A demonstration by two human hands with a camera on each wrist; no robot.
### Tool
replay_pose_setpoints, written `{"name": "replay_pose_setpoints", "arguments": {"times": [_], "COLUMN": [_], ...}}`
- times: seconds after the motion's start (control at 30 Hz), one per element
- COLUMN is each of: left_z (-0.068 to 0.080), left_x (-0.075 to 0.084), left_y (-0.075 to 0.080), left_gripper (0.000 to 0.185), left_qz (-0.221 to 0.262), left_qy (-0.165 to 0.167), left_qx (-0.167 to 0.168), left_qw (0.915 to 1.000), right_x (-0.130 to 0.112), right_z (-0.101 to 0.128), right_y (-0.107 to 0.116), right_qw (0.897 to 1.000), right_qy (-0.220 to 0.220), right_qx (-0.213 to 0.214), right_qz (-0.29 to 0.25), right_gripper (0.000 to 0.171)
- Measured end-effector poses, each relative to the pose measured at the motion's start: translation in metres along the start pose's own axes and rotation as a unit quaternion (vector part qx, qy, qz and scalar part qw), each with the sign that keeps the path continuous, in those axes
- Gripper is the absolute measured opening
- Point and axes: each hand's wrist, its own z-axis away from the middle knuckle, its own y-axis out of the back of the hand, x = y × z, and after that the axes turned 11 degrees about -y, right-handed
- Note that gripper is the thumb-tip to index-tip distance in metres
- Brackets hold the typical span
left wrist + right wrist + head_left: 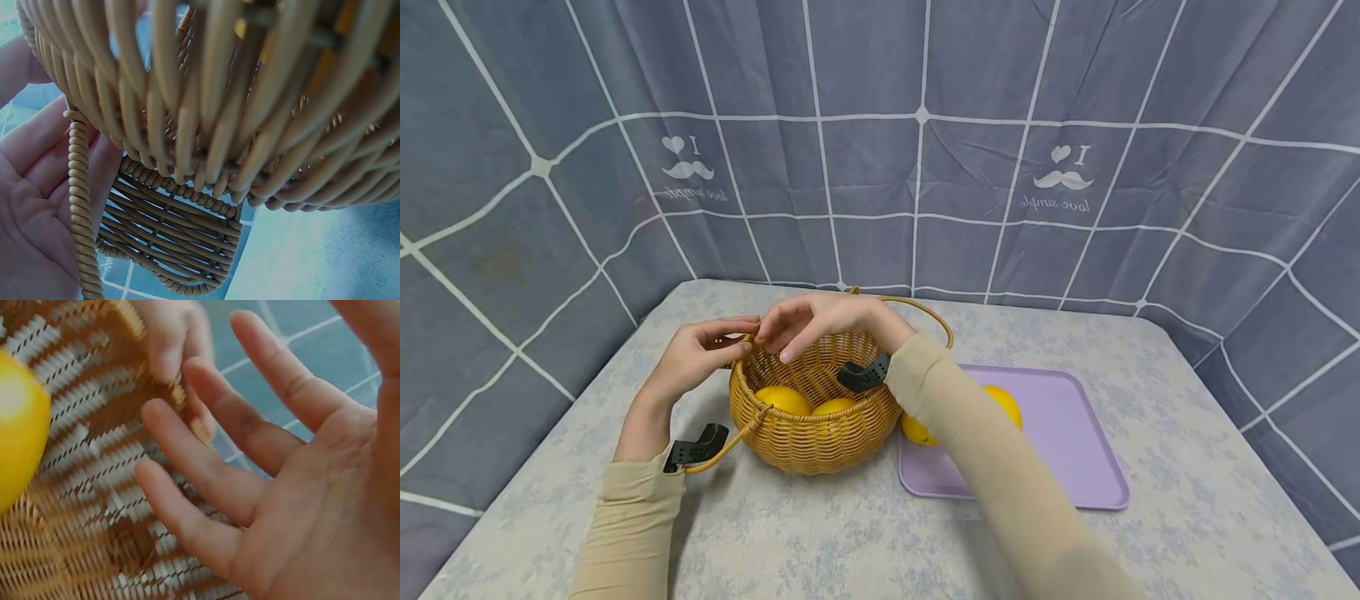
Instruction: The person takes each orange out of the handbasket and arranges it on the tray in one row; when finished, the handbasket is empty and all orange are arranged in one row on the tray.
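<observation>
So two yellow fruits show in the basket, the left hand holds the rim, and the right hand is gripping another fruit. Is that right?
Not quite: the right hand grips nothing. The right wrist view shows it spread open and empty. The rest stands: two yellow fruits show in the basket, and the left hand holds the rim.

The left hand (688, 360) grips the wicker basket (816, 446) at its left rim; the right hand (820, 321) hovers above it; yellow fruits (784, 400) lie inside; rightward, a purple tray (1067, 442) rests on the tabletop (805, 533).
</observation>
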Motion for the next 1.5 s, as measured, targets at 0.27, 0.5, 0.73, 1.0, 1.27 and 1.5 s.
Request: {"name": "replay_pose_setpoints", "arguments": {"times": [0.27, 0.5, 0.73, 1.0, 1.27, 1.5], "left_z": [-0.001, -0.001, -0.001, 0.000, 0.001, 0.001], "left_x": [0.002, 0.002, 0.001, 0.001, -0.002, -0.002], "left_y": [0.000, 0.000, 0.000, 0.000, 0.000, 0.000], "left_gripper": [0.034, 0.034, 0.034, 0.033, 0.035, 0.036], "left_qz": [-0.010, -0.011, -0.016, -0.006, -0.012, -0.014], "left_qy": [0.005, 0.008, 0.004, 0.005, 0.002, 0.003], "left_qx": [-0.003, -0.002, -0.001, 0.000, -0.003, -0.002], "left_qw": [0.9999, 0.9999, 0.9999, 1.0000, 0.9999, 0.9999], "right_x": [0.014, 0.022, 0.027, 0.034, 0.036, 0.033], "right_z": [-0.013, -0.019, -0.024, -0.029, -0.031, -0.031], "right_y": [0.005, 0.002, -0.001, -0.004, -0.004, -0.006], "right_qw": [0.996, 0.992, 0.981, 0.975, 0.967, 0.964], "right_qy": [-0.051, -0.067, -0.094, -0.105, -0.105, -0.118], "right_qx": [0.016, 0.013, 0.022, -0.027, -0.062, -0.042], "right_qz": [0.067, 0.102, 0.168, 0.196, 0.226, 0.236], "right_gripper": [0.038, 0.045, 0.044, 0.047, 0.046, 0.044]}}
